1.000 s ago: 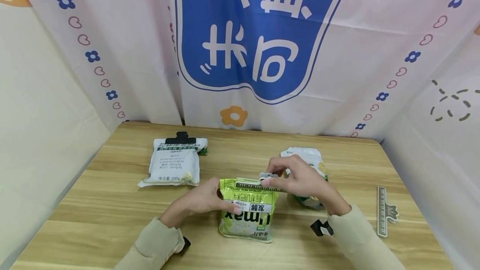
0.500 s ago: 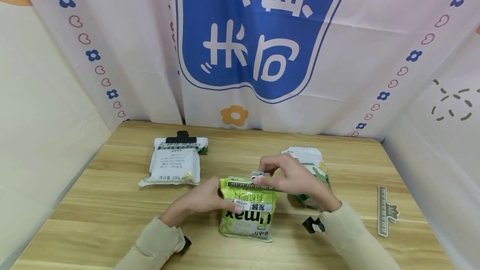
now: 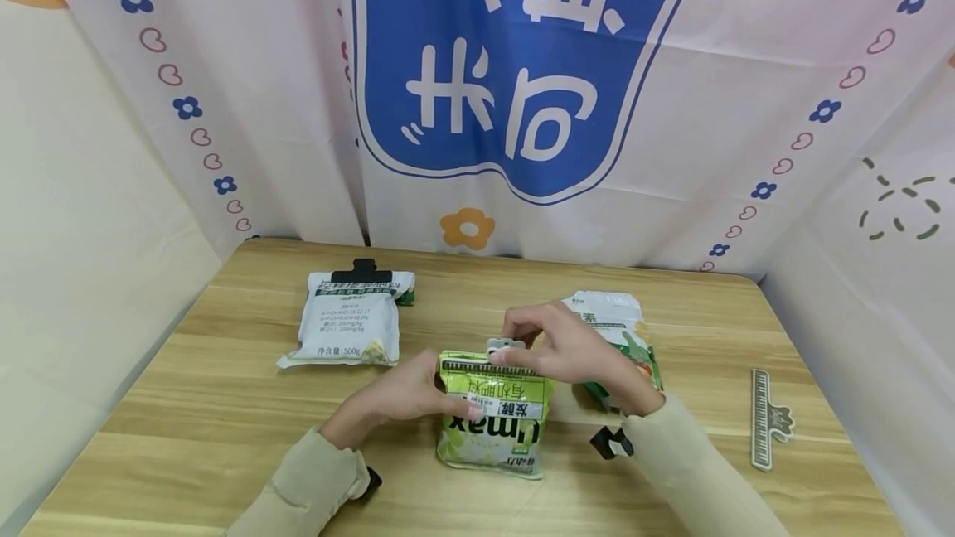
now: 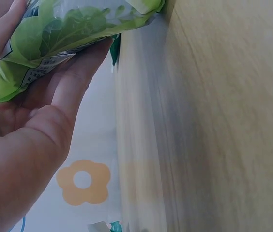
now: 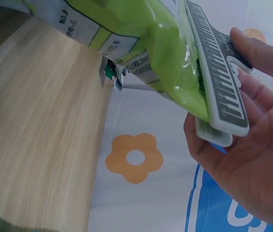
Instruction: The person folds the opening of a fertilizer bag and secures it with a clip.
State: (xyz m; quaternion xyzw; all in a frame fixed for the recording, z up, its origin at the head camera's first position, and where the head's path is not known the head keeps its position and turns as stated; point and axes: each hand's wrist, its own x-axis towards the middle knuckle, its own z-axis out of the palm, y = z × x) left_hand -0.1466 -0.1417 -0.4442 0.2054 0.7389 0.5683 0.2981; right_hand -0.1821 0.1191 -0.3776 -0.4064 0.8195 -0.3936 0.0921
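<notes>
A lime-green fertilizer bag (image 3: 488,442) stands on the wooden table, its print upside down in the head view. My left hand (image 3: 399,394) grips its left side, thumb across the front and fingers behind, as the left wrist view also shows. Along the folded top edge lies a long bag clip (image 3: 477,367) with piano-key markings. My right hand (image 3: 570,346) pinches the clip's handle between thumb and fingers. In the right wrist view the clip's two bars (image 5: 219,79) straddle the bag's top, and their near end sticks out past the bag's corner.
At the back left lies a white bag (image 3: 349,326) with a black clip (image 3: 361,273) on its top. Behind my right forearm is a white-and-green bag (image 3: 622,323), partly hidden. Another piano-key clip (image 3: 761,421) lies on the table (image 3: 186,437) at the right.
My right hand and the clip have slid left along the bag's top edge, so the clip's end now reaches near the left corner. The left hand and bag have stayed nearly still.
</notes>
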